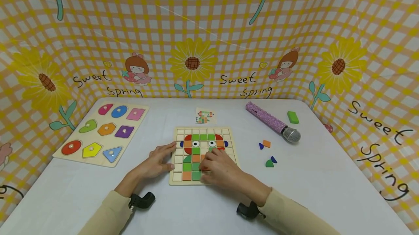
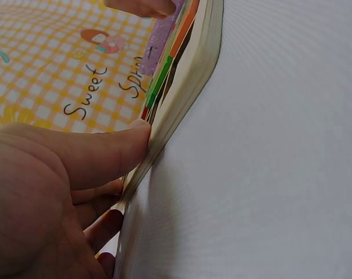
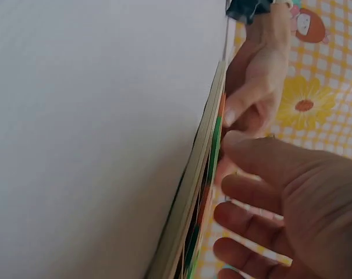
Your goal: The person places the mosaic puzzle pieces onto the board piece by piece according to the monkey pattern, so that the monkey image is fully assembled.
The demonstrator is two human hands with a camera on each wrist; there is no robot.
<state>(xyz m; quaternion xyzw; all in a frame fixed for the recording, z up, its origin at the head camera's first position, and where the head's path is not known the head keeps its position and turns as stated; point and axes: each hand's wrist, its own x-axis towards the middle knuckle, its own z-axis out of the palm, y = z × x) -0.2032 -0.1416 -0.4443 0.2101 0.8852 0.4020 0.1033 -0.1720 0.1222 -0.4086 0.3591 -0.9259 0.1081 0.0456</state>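
Observation:
A wooden grid board (image 1: 179,183) with coloured tiles lies on the table, its tiles making a figure with two eyes. My left hand (image 1: 156,163) rests at the board's left edge, fingertips and thumb touching the rim; the left wrist view shows the thumb (image 2: 112,154) against that rim. Over the board's lower right part is my right hand (image 1: 224,166), fingers bent loosely down at the tiles, hiding several squares. In the right wrist view its fingers (image 3: 254,226) are spread apart beside the tiles, with no piece visible between them.
Behind the board lies a small pattern card (image 1: 206,115). A shape-knob puzzle (image 1: 111,133) is at the left. To the right are a glittery purple microphone (image 1: 271,120), a green block (image 1: 292,117), an orange square (image 1: 266,143), a green quarter piece (image 1: 269,163) and blue half-rounds (image 1: 274,159).

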